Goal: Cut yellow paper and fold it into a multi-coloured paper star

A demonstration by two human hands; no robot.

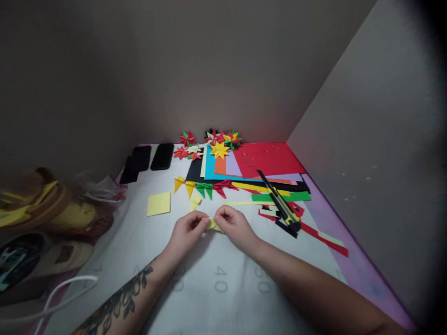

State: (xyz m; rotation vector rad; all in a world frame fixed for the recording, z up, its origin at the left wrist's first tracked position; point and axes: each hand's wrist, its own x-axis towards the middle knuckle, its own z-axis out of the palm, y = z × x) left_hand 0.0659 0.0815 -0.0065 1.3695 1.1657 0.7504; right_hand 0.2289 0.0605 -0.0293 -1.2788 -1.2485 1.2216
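Between my two hands is a small folded piece of pale yellow paper [214, 225]. My left hand [190, 228] pinches its left end, and my right hand [234, 224] pinches the other end. The fingertips cover most of the folds. Just beyond them lies another folded pale yellow piece [196, 202]. A pad of yellow square paper [159, 204] rests to the left. Behind my hands, folded pieces in yellow [184, 185], green [204, 189] and red [225, 187] form a row.
Coloured paper sheets [268, 160] and folded paper stars [220, 150] lie at the back. A yellow and black box cutter [282, 204] rests over paper strips [324, 238] on the right. Dark phone-like objects [162, 156] lie back left; a bag of items [70, 214] and white cable [70, 284] are at left.
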